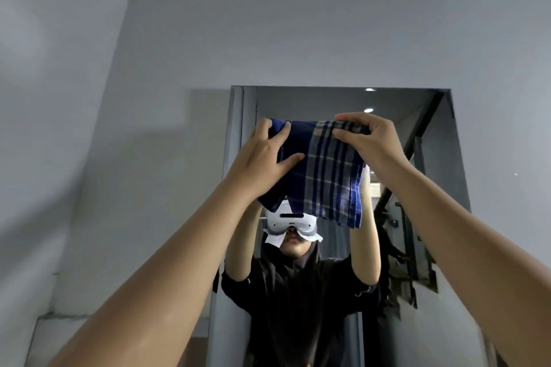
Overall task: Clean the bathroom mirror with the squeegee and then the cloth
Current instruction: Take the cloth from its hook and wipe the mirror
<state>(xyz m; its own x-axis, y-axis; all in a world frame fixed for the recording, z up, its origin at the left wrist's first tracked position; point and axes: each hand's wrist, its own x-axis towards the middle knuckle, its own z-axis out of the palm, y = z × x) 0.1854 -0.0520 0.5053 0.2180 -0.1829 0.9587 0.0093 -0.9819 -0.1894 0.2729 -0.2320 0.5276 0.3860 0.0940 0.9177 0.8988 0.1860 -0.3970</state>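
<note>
Blue plaid cloth (322, 170) against mirror (417, 134), left grip (265, 158) and right grip (369, 140) pinching its top corners

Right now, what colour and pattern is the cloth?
Dark blue cloth, with a grey-and-blue checked part; head view shows it.

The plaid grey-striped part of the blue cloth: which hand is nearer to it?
Right. The right hand pinches the top edge of the blue checked cloth on its grey-striped part. The left hand holds the plain dark blue side, apart from the stripes.
</note>
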